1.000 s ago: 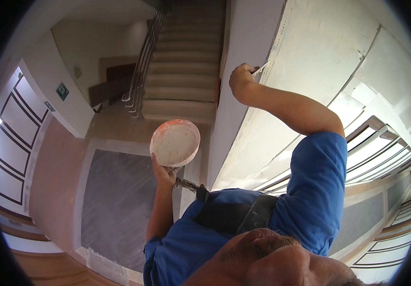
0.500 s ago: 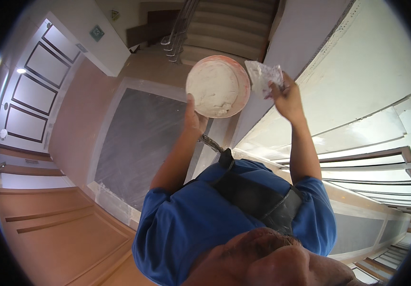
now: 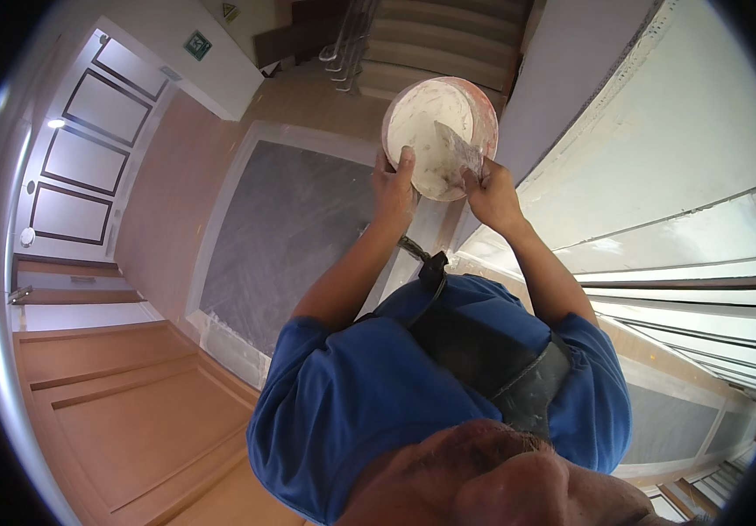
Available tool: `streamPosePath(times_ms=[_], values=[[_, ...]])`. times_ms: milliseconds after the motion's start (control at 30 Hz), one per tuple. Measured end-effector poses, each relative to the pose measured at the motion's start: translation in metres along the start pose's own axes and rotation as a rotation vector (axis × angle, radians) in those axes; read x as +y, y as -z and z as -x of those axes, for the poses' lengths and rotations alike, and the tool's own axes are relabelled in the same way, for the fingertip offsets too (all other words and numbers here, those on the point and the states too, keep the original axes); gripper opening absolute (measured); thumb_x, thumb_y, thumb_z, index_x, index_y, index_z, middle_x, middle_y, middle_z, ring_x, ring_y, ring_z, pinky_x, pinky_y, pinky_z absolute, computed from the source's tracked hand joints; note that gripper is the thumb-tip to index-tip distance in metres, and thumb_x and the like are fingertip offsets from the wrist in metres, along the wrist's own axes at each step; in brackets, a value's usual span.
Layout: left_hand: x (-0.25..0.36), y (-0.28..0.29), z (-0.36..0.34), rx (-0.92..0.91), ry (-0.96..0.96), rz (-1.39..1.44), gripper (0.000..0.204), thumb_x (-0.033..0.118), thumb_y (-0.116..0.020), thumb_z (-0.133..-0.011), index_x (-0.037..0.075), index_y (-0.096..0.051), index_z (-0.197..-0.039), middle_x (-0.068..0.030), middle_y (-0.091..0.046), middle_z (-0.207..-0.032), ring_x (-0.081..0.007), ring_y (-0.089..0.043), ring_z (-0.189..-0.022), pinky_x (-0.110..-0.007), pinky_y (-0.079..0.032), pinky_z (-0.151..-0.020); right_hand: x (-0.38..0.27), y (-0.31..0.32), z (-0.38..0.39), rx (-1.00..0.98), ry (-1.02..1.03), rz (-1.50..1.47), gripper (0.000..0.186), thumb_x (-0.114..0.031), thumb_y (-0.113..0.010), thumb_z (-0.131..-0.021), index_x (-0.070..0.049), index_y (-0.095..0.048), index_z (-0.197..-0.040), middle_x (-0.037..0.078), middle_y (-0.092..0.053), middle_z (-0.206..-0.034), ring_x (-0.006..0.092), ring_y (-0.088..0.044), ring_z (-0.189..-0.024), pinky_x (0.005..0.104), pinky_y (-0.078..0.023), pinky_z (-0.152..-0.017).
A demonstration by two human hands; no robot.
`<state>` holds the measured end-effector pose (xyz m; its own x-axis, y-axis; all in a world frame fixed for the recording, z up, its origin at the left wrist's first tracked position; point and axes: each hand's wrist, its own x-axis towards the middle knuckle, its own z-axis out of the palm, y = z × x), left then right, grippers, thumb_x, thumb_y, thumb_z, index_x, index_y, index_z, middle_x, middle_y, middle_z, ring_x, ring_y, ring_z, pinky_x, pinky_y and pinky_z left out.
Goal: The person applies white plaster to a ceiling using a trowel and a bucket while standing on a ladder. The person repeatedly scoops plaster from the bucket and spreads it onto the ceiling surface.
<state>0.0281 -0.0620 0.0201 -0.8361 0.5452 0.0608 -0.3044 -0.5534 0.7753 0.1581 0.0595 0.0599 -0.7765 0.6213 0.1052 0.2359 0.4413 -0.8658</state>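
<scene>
A pinkish tub of white paste is up in front of me, gripped at its near left side by my left hand, with the thumb over the rim. My right hand holds a paste-smeared flat scraper, whose blade is down inside the tub. Beside me on the right is a white wall panel with rough filler along its edge.
Beyond the tub are stairs with a metal railing. A white panelled door is on the left, a wooden panelled door at lower left. A grey floor section lies below. Windows line the right.
My right hand has come down from the wall edge to the tub with the scraper, whose blade is now inside it. My left hand has lifted the tub and moved it right.
</scene>
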Motion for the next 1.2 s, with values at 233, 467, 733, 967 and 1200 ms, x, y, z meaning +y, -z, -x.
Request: streamPosePath(times_ms=[233, 467, 733, 967, 1200], values=[[-0.005, -0.012, -0.001, 0.141, 0.145, -0.239, 0.062, 0.033, -0.069, -0.096, 0.000, -0.043, -0.141, -0.0133, -0.055, -0.133, -0.0209, -0.055, -0.120, -0.034, -0.047, -0.099, -0.002, -0.023, 0.002, 0.080, -0.202, -0.756, 0.027, -0.004, -0.059, -0.095, 0.008, -0.062, -0.118, 0.014, -0.071, -0.103, 0.0240, -0.068, -0.085, 0.0353, -0.054, -0.078], [-0.043, 0.018, 0.004, -0.087, -0.113, -0.491, 0.059, 0.041, -0.055, -0.103, 0.001, -0.040, -0.143, -0.0155, -0.052, -0.137, -0.0218, -0.051, -0.126, -0.036, -0.043, -0.105, -0.015, -0.003, -0.014, 0.204, -0.366, -1.364, 0.034, 0.000, -0.055, -0.096, 0.005, -0.053, -0.130, 0.018, -0.063, -0.124, 0.0283, -0.066, -0.108, 0.0435, -0.057, -0.093], [-0.019, 0.034, -0.013, -0.124, 0.268, 0.249, 0.072, 0.054, -0.049, -0.101, 0.006, -0.033, -0.152, -0.0134, -0.041, -0.155, -0.0308, -0.042, -0.140, -0.049, -0.034, -0.118, -0.088, 0.113, 0.022, 0.302, 0.075, -1.390, 0.043, -0.006, -0.048, -0.098, 0.006, -0.043, -0.139, 0.018, -0.059, -0.131, 0.0323, -0.061, -0.118, 0.0459, -0.052, -0.102], [0.006, 0.052, -0.019, -0.010, 0.220, -0.125, 0.077, 0.063, -0.049, -0.098, 0.012, -0.035, -0.153, -0.0087, -0.043, -0.154, -0.0275, -0.043, -0.141, -0.042, -0.038, -0.115, -0.122, 0.312, 0.056, 1.405, 0.585, -0.162, 0.025, -0.012, -0.062, -0.096, 0.009, -0.064, -0.110, 0.013, -0.069, -0.102, 0.0189, -0.065, -0.090, 0.0318, -0.051, -0.082], [-0.010, 0.078, -0.025, -0.068, 0.409, 0.013, 0.078, 0.066, -0.047, -0.097, 0.012, -0.038, -0.152, -0.0098, -0.044, -0.154, -0.0278, -0.043, -0.141, -0.043, -0.037, -0.115, -0.145, 0.472, 0.020, 2.031, 0.373, 0.829, 0.026, -0.012, -0.057, -0.092, 0.001, -0.070, -0.110, 0.022, -0.073, -0.088, 0.0368, -0.071, -0.079, 0.0416, -0.055, -0.074]])
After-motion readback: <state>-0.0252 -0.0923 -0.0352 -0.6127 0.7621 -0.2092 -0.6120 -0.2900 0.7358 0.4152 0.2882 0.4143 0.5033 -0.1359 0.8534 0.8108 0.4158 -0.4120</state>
